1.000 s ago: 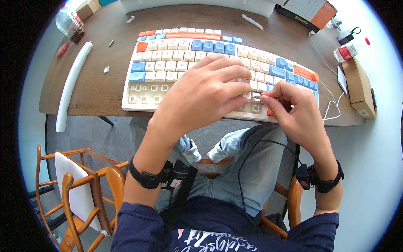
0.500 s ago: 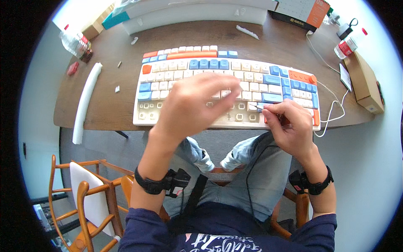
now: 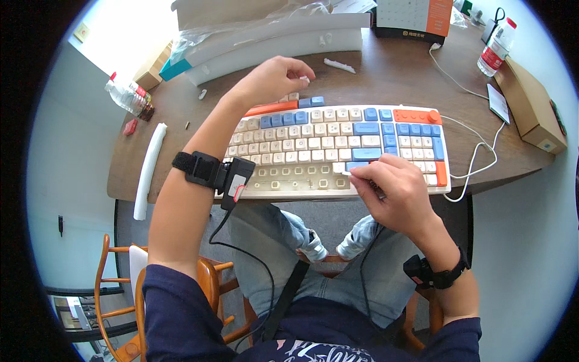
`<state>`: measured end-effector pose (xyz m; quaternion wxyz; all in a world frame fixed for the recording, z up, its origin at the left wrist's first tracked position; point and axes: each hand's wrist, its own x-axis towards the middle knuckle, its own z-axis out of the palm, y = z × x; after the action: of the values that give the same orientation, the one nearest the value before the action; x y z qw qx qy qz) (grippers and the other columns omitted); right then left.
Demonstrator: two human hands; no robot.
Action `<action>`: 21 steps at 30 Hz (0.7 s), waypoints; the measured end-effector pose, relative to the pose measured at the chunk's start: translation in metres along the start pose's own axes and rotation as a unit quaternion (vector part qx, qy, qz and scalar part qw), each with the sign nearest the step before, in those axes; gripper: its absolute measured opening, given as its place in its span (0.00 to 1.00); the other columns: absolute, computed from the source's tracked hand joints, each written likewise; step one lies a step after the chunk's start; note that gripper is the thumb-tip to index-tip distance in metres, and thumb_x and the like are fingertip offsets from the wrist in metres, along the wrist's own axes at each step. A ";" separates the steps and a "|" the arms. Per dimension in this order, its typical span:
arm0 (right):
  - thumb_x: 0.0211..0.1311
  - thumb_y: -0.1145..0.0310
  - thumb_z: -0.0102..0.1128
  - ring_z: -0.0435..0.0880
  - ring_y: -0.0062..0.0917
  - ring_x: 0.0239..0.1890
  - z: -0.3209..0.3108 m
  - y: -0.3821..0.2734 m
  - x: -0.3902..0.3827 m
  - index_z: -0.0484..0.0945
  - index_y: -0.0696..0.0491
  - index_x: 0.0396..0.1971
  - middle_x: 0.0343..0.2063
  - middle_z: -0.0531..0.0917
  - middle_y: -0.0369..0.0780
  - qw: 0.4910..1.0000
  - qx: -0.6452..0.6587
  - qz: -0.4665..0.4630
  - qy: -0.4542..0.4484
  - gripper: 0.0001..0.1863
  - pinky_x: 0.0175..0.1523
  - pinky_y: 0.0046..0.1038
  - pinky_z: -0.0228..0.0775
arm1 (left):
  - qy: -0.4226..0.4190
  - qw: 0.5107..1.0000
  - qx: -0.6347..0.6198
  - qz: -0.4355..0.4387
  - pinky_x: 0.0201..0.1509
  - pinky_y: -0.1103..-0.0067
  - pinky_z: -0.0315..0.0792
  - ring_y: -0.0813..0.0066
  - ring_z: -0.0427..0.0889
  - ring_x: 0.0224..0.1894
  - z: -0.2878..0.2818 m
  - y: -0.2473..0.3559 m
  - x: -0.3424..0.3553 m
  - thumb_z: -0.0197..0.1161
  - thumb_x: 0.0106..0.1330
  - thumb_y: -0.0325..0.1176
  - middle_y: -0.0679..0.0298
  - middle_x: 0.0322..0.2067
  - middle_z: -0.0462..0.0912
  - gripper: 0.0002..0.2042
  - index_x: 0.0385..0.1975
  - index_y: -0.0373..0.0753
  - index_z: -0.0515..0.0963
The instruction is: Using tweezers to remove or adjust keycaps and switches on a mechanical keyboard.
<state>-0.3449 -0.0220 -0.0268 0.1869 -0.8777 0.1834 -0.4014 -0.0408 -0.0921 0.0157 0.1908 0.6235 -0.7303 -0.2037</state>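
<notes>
A wide mechanical keyboard with cream, blue and orange plastic keycaps (image 3: 338, 142) lies flat on the dark brown wooden desk (image 3: 386, 78), its long side running along the desk's front edge. The keycaps are small, squarish and smooth. In the bottom row near the front edge, several caps are off, exposing a cream plate with square switch openings (image 3: 289, 181). An orange round knob (image 3: 432, 114) sits at the keyboard's rear right corner.

The left hand (image 3: 271, 78) is raised above the keyboard's rear edge, toward the back of the desk. Its grip is narrow: thumb and forefinger pinch a small white keycap (image 3: 306, 78). The remaining fingers are loosely curled.

The right hand (image 3: 395, 190) rests over the keyboard's front right area, at the front edge of the desk. Its fingers are closed tightly around a thin tool, of which only a small pale tip (image 3: 347, 174) shows, touching the bottom key row; the tool's kind cannot be determined.

A white cable (image 3: 476, 160) loops from the keyboard's right end across the desk. Long white foam strips (image 3: 283, 45) with a soft matte surface lie along the rear edge. A white foam rod (image 3: 148, 169) lies at the left edge. A brown cardboard box (image 3: 531, 105) occupies the right edge, and a clear plastic bottle (image 3: 129, 99) lies near the rear left corner.
</notes>
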 end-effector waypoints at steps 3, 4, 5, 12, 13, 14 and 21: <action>0.58 0.72 0.68 0.82 0.31 0.26 0.000 0.001 -0.002 0.81 0.53 0.29 0.22 0.83 0.39 1.000 -0.006 -0.013 -0.006 0.04 0.33 0.33 0.73 | -0.033 0.999 0.016 -0.026 0.51 0.77 0.76 0.74 0.82 0.40 0.005 -0.002 0.007 0.66 0.68 0.33 0.61 0.37 0.87 0.13 0.48 0.35 0.84; 0.58 0.72 0.68 0.82 0.31 0.26 0.001 0.001 -0.002 0.81 0.53 0.29 0.22 0.83 0.39 1.000 -0.005 -0.013 -0.003 0.04 0.33 0.33 0.73 | -0.041 0.998 0.032 -0.021 0.50 0.76 0.76 0.73 0.82 0.39 0.006 -0.004 0.007 0.66 0.68 0.34 0.61 0.37 0.87 0.13 0.47 0.35 0.84; 0.58 0.72 0.68 0.82 0.31 0.26 0.002 0.002 -0.002 0.82 0.53 0.29 0.22 0.83 0.39 1.000 -0.003 -0.017 0.000 0.04 0.33 0.33 0.73 | -0.028 0.998 0.048 -0.012 0.50 0.76 0.76 0.72 0.82 0.39 0.007 -0.003 0.006 0.65 0.68 0.33 0.60 0.38 0.87 0.12 0.46 0.35 0.85; 0.59 0.70 0.67 0.82 0.29 0.27 0.002 0.005 -0.003 0.82 0.53 0.30 0.22 0.82 0.37 1.000 -0.018 -0.025 -0.004 0.03 0.33 0.32 0.74 | -0.051 0.996 0.055 -0.050 0.53 0.76 0.76 0.71 0.83 0.42 -0.002 0.008 0.005 0.63 0.69 0.32 0.58 0.40 0.88 0.12 0.47 0.35 0.85; 0.59 0.70 0.67 0.82 0.29 0.27 0.002 0.005 -0.003 0.82 0.53 0.30 0.22 0.82 0.37 1.000 -0.017 -0.026 -0.003 0.03 0.33 0.32 0.74 | -0.039 0.998 0.039 -0.041 0.54 0.76 0.77 0.71 0.83 0.43 -0.002 0.003 0.006 0.63 0.69 0.31 0.58 0.40 0.88 0.12 0.47 0.34 0.85; 0.59 0.70 0.67 0.82 0.29 0.27 0.002 0.005 -0.003 0.82 0.53 0.30 0.22 0.82 0.37 0.999 -0.021 -0.023 -0.005 0.03 0.33 0.32 0.74 | -0.027 0.999 0.023 -0.031 0.54 0.76 0.77 0.71 0.84 0.43 -0.003 0.003 0.006 0.63 0.69 0.31 0.58 0.41 0.88 0.11 0.47 0.34 0.85; 0.59 0.70 0.67 0.82 0.29 0.28 0.001 0.004 -0.005 0.82 0.52 0.30 0.23 0.83 0.37 0.999 -0.026 -0.026 -0.014 0.03 0.34 0.32 0.74 | -0.030 0.999 0.025 -0.031 0.53 0.76 0.77 0.71 0.84 0.42 0.001 -0.001 0.002 0.63 0.69 0.29 0.57 0.40 0.88 0.11 0.47 0.32 0.85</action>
<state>-0.3477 -0.0228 -0.0324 0.1560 -0.8924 0.1681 -0.3886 -0.0411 -0.0941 0.0142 0.1466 0.6438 -0.7212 -0.2095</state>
